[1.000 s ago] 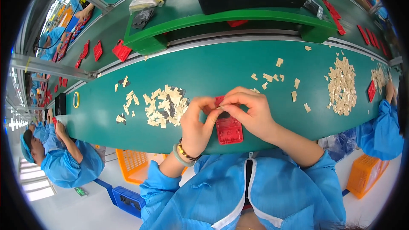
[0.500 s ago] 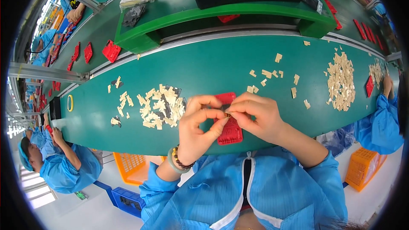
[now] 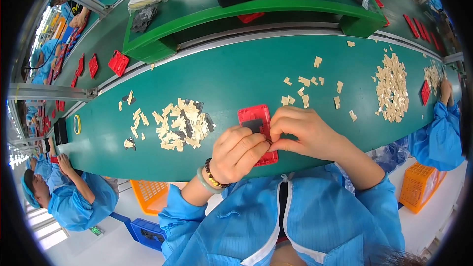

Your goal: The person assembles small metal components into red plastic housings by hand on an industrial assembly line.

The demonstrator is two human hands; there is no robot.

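Note:
A red plastic case (image 3: 249, 112) lies on the green table in front of me, with a dark grey flat piece (image 3: 253, 125) in its upper part. Over the lower left of the case, my left hand (image 3: 239, 151) is closed, its fingertips pressed together and hiding what they hold. From the right, my right hand (image 3: 308, 132) pinches thumb and forefinger at the same spot, meeting the left fingertips on the case. Whatever sits between the fingers is too small and covered to name. To the left lies a heap of cream and dark pieces (image 3: 180, 123).
Loose cream pieces (image 3: 304, 81) lie scattered beyond my right hand, and a larger cream heap (image 3: 392, 88) stands farther right. A green raised shelf (image 3: 256, 7) spans the back. A yellow tape ring (image 3: 77, 124) lies far left. Co-workers sit at both ends; orange baskets (image 3: 149, 194) stand below.
Both hands have come down and nearer to me, onto the lower part of the case. My left fingers have curled over, uncovering the dark grey piece. The view has shifted slightly.

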